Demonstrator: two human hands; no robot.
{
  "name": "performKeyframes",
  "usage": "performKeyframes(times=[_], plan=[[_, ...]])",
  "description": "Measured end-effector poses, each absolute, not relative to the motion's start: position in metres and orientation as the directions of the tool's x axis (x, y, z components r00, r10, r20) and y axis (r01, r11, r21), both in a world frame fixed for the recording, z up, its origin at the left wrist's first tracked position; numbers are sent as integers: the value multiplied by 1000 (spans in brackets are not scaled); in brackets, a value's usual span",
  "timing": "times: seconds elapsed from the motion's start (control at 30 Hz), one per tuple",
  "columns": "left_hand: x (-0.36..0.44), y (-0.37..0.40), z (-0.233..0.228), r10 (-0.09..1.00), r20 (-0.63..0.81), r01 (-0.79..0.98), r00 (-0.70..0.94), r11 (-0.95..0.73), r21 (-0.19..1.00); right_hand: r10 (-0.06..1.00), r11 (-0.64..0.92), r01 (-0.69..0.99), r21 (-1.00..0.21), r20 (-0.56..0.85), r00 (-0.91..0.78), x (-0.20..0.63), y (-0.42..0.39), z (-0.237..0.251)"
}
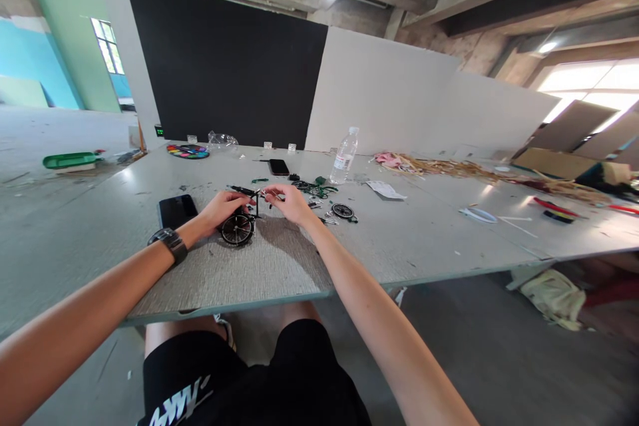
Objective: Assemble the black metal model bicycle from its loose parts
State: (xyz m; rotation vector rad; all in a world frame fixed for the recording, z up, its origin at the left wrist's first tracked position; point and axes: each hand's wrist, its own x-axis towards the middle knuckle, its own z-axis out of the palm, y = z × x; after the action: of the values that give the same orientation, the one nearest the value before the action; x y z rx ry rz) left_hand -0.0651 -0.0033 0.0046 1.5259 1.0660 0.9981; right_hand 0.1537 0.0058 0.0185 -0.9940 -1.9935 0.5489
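A small black model bicycle [237, 229], with one spoked wheel showing at its near end, stands on the grey table in front of me. My left hand [225, 206] is closed around its dark frame from the left. At the upper right end of the frame, my right hand [285, 201] pinches with thumb and fingertips close to a thin silvery part; what exactly sits between those fingers is too small to make out. Just right of my right hand lie a loose spoked wheel [343, 212] and a heap of dark green parts [315, 186].
A black phone [178, 212] lies left of my left hand, and a smaller phone [278, 167] farther back. Behind the parts stands a clear water bottle [345, 156] near a paper sheet [385, 191]. A paint palette [188, 151] is at the back left, wooden strips [444, 168] at the back right.
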Motion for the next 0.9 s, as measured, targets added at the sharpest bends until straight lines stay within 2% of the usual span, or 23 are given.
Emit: performKeyframes(times=[0.3,0.9], plan=[[-65,-3,3,963,51,80,264,-75,994,809,586,411,-698,481,-337,153,5,19],[-67,2,2,964,105,143,245,-142,979,815,578,413,-704,471,-337,152,0,19]])
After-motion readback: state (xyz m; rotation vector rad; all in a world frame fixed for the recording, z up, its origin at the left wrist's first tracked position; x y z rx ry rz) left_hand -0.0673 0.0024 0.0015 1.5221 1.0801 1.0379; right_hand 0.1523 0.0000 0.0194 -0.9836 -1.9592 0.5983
